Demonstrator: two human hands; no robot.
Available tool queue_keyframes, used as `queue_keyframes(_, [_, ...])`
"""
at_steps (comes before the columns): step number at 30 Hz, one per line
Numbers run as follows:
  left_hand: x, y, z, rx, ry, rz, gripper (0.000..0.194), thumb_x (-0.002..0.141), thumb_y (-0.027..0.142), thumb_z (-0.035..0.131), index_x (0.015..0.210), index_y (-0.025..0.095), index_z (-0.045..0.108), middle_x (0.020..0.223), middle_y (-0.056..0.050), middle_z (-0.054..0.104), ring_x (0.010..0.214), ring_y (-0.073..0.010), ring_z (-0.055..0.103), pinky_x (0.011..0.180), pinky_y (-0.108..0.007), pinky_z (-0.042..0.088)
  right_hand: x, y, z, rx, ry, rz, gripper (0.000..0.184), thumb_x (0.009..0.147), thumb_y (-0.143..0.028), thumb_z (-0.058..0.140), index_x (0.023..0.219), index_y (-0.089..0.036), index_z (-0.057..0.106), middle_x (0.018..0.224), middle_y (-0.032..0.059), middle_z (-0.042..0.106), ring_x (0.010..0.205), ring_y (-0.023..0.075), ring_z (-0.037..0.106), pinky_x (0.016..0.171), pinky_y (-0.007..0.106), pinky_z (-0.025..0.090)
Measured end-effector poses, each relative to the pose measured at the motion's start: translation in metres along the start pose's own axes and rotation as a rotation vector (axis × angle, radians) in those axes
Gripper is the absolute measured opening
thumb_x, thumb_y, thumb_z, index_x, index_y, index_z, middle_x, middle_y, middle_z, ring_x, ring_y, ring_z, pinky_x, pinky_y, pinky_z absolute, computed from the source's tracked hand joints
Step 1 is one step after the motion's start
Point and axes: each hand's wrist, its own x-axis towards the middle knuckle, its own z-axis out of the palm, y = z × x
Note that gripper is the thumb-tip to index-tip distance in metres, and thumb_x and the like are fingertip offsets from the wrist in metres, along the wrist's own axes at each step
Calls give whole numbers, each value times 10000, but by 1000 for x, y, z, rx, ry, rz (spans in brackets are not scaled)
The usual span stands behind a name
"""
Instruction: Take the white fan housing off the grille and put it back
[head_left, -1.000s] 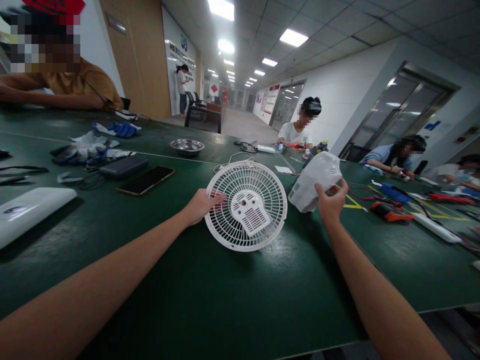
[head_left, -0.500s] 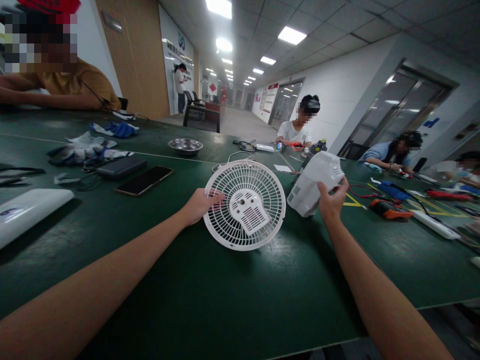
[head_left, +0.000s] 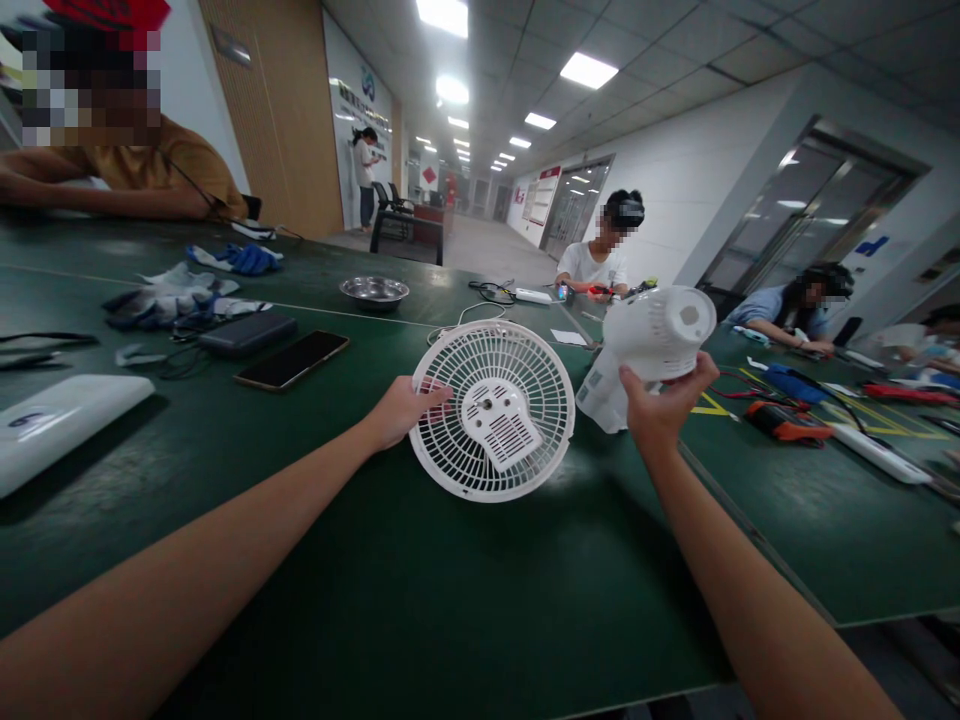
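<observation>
My left hand [head_left: 397,413] pinches the left rim of a round white fan grille [head_left: 429,465], fingers passing behind and through its bars. The grille stands tilted over the green table, with a slotted plate at its centre facing me. To its right, my right hand [head_left: 666,402] is wrapped under a white fan motor housing [head_left: 651,325], a rounded shell with vents and a round end turned up to the right. Below and left of it is a white plastic body [head_left: 602,392] bearing a label. Whether the housing and this body are joined is hidden.
Left on the green table [head_left: 450,600] lie a phone [head_left: 294,360], a dark case [head_left: 247,334], gloves [head_left: 172,300] and a white device [head_left: 67,425]. A metal bowl [head_left: 374,291] stands farther back. At right lie an orange-and-black meter [head_left: 789,422] and a power strip [head_left: 881,453]. Several people sit around.
My right hand has turned the white motor housing, so its round end now faces up and right. The labelled body stays in about the same place. My left hand and the grille hardly moved.
</observation>
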Motion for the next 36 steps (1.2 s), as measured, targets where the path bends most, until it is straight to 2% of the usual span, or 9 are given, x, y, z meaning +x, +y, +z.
queue_keyframes(6, [0,0,-1,-7,-1,-6,187,793,273,762,911,137,714,830,-66,728,747,-190,682,734,-358,556,-40,-33,24,-82,-579,220,666,685,-497,739,1200,-182,459,1008,124,686,899,303,667,835,440,517])
queue_keyframes(9, [-1,1,0,-5,-3,-5,184,786,271,765,905,139,715,831,-63,726,745,-189,680,738,-356,553,-51,-28,31,-190,-737,281,657,678,-549,732,1169,-202,468,971,121,701,873,324,681,809,450,520])
queue_keyframes(18, [2,-2,1,-21,13,19,175,776,261,776,873,135,704,794,-48,718,711,-173,669,716,-336,547,-57,-15,38,-446,-913,257,686,738,-588,685,1243,-173,477,1206,190,624,1125,397,587,961,596,396])
queue_keyframes(22, [1,-2,0,-17,-1,12,181,780,261,774,889,135,704,798,-47,715,727,-177,673,722,-342,550,-51,-31,33,-337,-786,140,565,798,-515,632,1234,-166,541,1286,197,565,1225,388,500,1016,582,371])
queue_keyframes(25, [1,-1,0,-12,-1,17,186,779,270,772,884,132,705,783,-44,711,711,-176,667,719,-346,547,-47,-45,28,-133,-723,134,354,834,-490,596,993,-178,650,1066,138,659,1049,336,584,956,518,448])
queue_keyframes(28, [-1,2,2,3,11,30,190,770,277,778,862,128,705,759,-45,707,680,-171,657,702,-344,541,-51,-58,23,221,-964,451,363,863,-557,557,845,-207,655,778,49,670,804,272,631,792,464,534])
queue_keyframes(31, [-6,6,5,58,38,53,199,771,298,773,858,128,718,776,-65,723,692,-191,671,702,-361,545,-60,-72,20,599,-1224,871,412,884,-617,516,975,-235,641,800,25,689,748,238,658,715,445,566])
queue_keyframes(33, [-9,9,7,101,75,83,204,774,308,768,869,132,727,808,-79,739,722,-214,688,711,-377,551,-64,-80,18,757,-1299,1054,433,898,-629,488,1054,-246,618,901,39,711,807,234,682,746,455,573])
queue_keyframes(36, [-14,13,8,169,148,179,200,778,319,762,877,147,733,812,-72,746,740,-232,699,720,-386,557,-68,-92,18,873,-1307,1155,425,901,-605,484,1065,-235,612,983,64,719,925,250,691,816,471,568])
